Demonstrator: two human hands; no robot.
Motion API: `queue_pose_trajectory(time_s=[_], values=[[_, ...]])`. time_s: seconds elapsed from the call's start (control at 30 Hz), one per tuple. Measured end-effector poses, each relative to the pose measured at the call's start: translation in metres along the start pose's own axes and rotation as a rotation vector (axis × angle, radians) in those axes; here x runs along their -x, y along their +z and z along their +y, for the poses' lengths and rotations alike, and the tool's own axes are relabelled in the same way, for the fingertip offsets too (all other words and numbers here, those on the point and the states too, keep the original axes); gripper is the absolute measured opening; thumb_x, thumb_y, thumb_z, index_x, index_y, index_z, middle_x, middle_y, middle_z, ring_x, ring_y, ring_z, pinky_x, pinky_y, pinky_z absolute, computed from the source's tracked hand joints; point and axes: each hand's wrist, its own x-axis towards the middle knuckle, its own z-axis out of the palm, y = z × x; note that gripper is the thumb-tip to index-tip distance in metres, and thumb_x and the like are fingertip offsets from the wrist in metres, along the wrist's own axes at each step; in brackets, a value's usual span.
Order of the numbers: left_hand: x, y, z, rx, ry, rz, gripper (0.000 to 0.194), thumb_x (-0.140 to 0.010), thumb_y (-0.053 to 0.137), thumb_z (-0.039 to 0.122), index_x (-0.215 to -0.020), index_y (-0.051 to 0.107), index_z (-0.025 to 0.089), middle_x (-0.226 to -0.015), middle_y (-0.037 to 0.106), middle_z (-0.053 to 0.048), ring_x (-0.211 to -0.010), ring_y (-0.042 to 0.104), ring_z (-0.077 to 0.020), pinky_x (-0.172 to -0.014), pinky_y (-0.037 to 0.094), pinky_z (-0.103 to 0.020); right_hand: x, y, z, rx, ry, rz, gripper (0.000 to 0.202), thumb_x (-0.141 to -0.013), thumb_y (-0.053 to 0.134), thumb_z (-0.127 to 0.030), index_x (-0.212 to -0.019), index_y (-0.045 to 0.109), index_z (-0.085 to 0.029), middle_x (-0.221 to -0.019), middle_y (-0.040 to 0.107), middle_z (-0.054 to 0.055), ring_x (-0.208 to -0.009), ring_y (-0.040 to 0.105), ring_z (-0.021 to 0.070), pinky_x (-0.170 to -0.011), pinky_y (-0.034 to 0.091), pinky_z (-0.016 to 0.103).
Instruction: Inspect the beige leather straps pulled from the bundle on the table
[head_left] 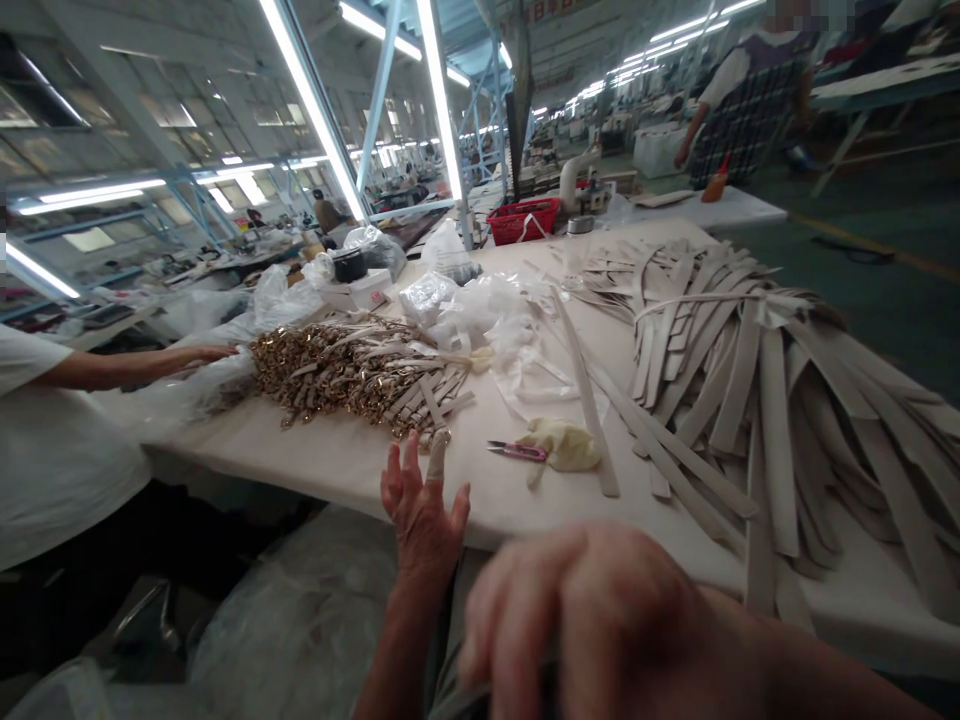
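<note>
My left hand (426, 510) reaches over the table's front edge, fingers spread, with a pale finger cot (436, 458) on one finger. Its fingertips are nearest the front end of a heap of short straps with gold-coloured metal fittings (337, 370); whether they touch it I cannot tell. My right hand (585, 610) is close to the camera and blurred, its fingers bent downward; anything in them is hidden. On the table between the hands and the plastic lie purple-handled thread snips (517, 451), touching a crumpled pale yellow glove-like piece (564, 445).
Long grey-beige strips (772, 420) in a tied bundle cover the table's right side, some hanging over its edge. Clear plastic bags (487, 320) and a red basket (523, 220) stand farther back. At left, a co-worker's arm (142, 367) reaches toward the strap heap. Another person (750, 100) stands at far right.
</note>
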Motion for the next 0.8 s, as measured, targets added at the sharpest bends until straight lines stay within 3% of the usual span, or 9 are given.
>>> queue_pose_trajectory(time_s=[0.07, 0.13, 0.23, 0.3, 0.4, 0.53, 0.67, 0.8], values=[[0.0, -0.003, 0.002, 0.001, -0.014, 0.001, 0.075, -0.084, 0.064, 0.024, -0.152, 0.032, 0.028, -0.159, 0.028, -0.013, -0.147, 0.018, -0.04, -0.114, 0.022, -0.061, -0.022, 0.007, 0.026, -0.124, 0.117, 0.087, 0.021, -0.086, 0.067, -0.048, -0.084, 0.075, -0.028, -0.095, 0.074, 0.004, -0.094, 0.069, 0.021, -0.088, 0.054, 0.036], [0.002, -0.003, 0.006, -0.013, -0.027, 0.019, 0.076, -0.083, 0.063, 0.019, -0.152, 0.032, 0.027, -0.159, 0.027, -0.014, -0.147, 0.017, -0.0388, -0.114, 0.023, -0.061, -0.04, 0.015, 0.056, -0.24, 0.259, 0.248, 0.028, -0.078, 0.075, -0.048, -0.093, 0.074, -0.024, -0.106, 0.073, 0.006, -0.1, 0.067, 0.0223, -0.092, 0.052, 0.038], [0.005, 0.003, 0.012, -0.019, -0.005, 0.043, 0.075, -0.082, 0.061, 0.015, -0.151, 0.034, 0.026, -0.159, 0.027, -0.014, -0.147, 0.018, -0.0383, -0.114, 0.022, -0.06, -0.054, 0.025, 0.088, -0.397, 0.439, 0.211, 0.044, -0.075, 0.075, -0.053, -0.104, 0.075, -0.021, -0.103, 0.075, 0.007, -0.102, 0.067, 0.0247, -0.095, 0.049, 0.04], [0.008, 0.008, 0.016, -0.01, 0.011, 0.05, 0.073, -0.083, 0.06, 0.014, -0.15, 0.036, 0.026, -0.159, 0.027, -0.014, -0.147, 0.018, -0.0385, -0.114, 0.021, -0.061, -0.057, 0.03, 0.095, -0.456, 0.471, 0.194, 0.042, -0.076, 0.073, -0.055, -0.096, 0.077, -0.019, -0.096, 0.077, 0.007, -0.101, 0.067, 0.0255, -0.098, 0.047, 0.041], [0.01, 0.014, 0.02, 0.003, 0.02, 0.068, 0.069, -0.084, 0.06, 0.014, -0.148, 0.04, 0.026, -0.159, 0.027, -0.013, -0.147, 0.016, -0.0386, -0.115, 0.021, -0.061, -0.057, 0.035, 0.095, -0.46, 0.493, 0.267, 0.041, -0.073, 0.074, -0.056, -0.086, 0.079, -0.017, -0.088, 0.077, 0.007, -0.094, 0.068, 0.0253, -0.093, 0.048, 0.038], [0.01, 0.018, 0.021, 0.027, 0.026, 0.057, 0.057, -0.085, 0.06, 0.015, -0.14, 0.052, 0.026, -0.159, 0.027, -0.013, -0.147, 0.017, -0.0403, -0.114, 0.02, -0.063, -0.049, 0.039, 0.1, -0.398, 0.525, 0.329, 0.04, -0.073, 0.074, -0.055, -0.083, 0.079, -0.017, -0.082, 0.075, 0.006, -0.082, 0.066, 0.0212, -0.073, 0.049, 0.03], [0.013, 0.024, 0.017, 0.078, 0.026, 0.016, 0.057, -0.084, 0.061, 0.017, -0.14, 0.052, 0.026, -0.159, 0.023, -0.013, -0.145, 0.017, -0.0451, -0.112, 0.02, -0.067, -0.033, 0.047, 0.118, -0.413, 0.604, 0.284, 0.039, -0.071, 0.074, -0.052, -0.081, 0.077, -0.014, -0.074, 0.073, 0.004, -0.065, 0.061, 0.0167, -0.057, 0.043, 0.026], [0.022, 0.035, 0.016, 0.081, 0.008, -0.006, 0.061, -0.085, 0.059, 0.017, -0.144, 0.048, 0.027, -0.156, 0.03, -0.016, -0.143, 0.024, -0.0451, -0.11, 0.026, -0.067, -0.022, 0.053, 0.126, -0.285, 0.574, 0.244, 0.036, -0.073, 0.072, -0.047, -0.079, 0.076, -0.013, -0.073, 0.073, 0.005, -0.067, 0.063, 0.0204, -0.063, 0.048, 0.031]])
